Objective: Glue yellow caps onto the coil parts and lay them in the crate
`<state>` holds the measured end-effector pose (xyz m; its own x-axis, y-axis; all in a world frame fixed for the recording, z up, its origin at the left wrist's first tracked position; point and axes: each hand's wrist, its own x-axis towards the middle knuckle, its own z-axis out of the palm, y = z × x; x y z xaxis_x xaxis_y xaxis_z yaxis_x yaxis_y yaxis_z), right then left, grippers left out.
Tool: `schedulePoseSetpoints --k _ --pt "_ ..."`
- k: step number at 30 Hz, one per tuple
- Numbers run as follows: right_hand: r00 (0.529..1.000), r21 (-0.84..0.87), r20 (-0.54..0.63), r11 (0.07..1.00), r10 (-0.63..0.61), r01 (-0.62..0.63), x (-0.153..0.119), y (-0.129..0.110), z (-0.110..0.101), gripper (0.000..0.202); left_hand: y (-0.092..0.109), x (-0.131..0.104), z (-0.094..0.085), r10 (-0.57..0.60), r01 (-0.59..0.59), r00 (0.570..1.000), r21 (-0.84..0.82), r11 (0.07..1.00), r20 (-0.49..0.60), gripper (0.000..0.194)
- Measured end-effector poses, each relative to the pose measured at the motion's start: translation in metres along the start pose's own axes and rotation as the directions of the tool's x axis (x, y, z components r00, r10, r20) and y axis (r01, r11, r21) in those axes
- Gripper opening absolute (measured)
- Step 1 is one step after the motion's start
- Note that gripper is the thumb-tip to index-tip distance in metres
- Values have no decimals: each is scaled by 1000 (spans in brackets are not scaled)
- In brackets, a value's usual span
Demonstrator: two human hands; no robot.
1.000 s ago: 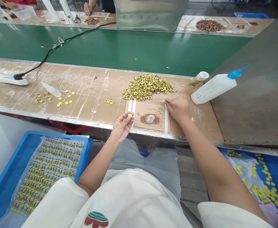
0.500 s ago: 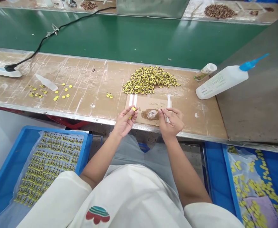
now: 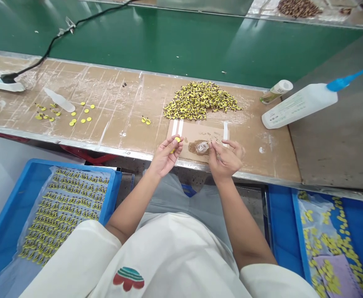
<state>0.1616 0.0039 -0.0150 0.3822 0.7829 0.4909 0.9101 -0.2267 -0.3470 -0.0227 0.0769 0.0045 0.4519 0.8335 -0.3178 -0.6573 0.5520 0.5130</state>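
Note:
Between the thumb and fingers of my left hand [image 3: 165,156] is a small yellow disc [image 3: 177,139], and more yellow shows lower in the same hand. My right hand [image 3: 226,159] is pinched at thumb and forefinger; whatever tiny piece sits at those tips is too small to name. Just left of the right fingertips, a small clear cup [image 3: 203,147] stands in a wet brown stain on a cardboard sheet [image 3: 186,155]. Behind both hands lies a heap of small yellow-and-dark pieces [image 3: 201,100].
A white bottle with a blue nozzle [image 3: 302,105] leans at the right beside a small tube [image 3: 276,92]. Loose yellow discs [image 3: 82,121] and a clear plastic bottle [image 3: 59,100] lie left. Blue trays [image 3: 22,182] of yellow pieces flank me. A black cable [image 3: 49,47] runs to a power strip.
The view has shifted slightly, so the bench items sit a little differently in the picture. Both hands keep almost the same pose, the left still holding the yellow disc.

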Motion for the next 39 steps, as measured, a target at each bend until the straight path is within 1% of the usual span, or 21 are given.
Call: schedulePoseSetpoints --k 3,8,14,16,19,20,26,30,33,35,37,39 --pt "1000 28 -11 1000 5 -5 0 0 0 29 1 -1 1 -6 6 1000 -3 1000 -8 17" --pt "1000 38 13 999 26 -27 2 0 -1 28 2 -1 3 -19 18 999 -16 1000 -37 18" --pt "998 75 -61 997 -5 10 2 -1 0 25 2 -1 2 -12 12 1000 -24 1000 -17 16" --pt "992 94 -127 995 -23 36 2 0 2 22 2 -1 2 -19 18 1000 -31 999 -24 16" --pt "961 151 -261 979 -93 136 3 3 6 15 3 -2 4 -21 20 999 -36 999 -28 17" --pt "951 162 -289 973 -115 167 3 3 7 13 3 -2 4 -20 19 999 -37 999 -27 17" --pt "933 167 -305 954 -192 250 4 4 7 16 4 -3 5 -38 36 997 -32 999 -67 17" --pt "928 172 -313 949 -204 266 3 5 9 17 3 -2 5 -19 19 999 -23 1000 -26 17" --pt "937 202 -302 949 -174 241 4 5 9 16 3 -2 5 -22 22 999 -9 1000 -30 18" --pt "936 259 -326 941 -129 219 5 1 5 14 3 -3 5 -28 28 999 2 1000 -45 18" --pt "932 354 -359 918 -45 180 6 -7 -3 14 4 -6 7 -30 30 998 9 999 -48 18" --pt "929 491 -358 865 96 100 9 -18 -15 13 4 -9 10 -31 31 999 8 999 -38 19"
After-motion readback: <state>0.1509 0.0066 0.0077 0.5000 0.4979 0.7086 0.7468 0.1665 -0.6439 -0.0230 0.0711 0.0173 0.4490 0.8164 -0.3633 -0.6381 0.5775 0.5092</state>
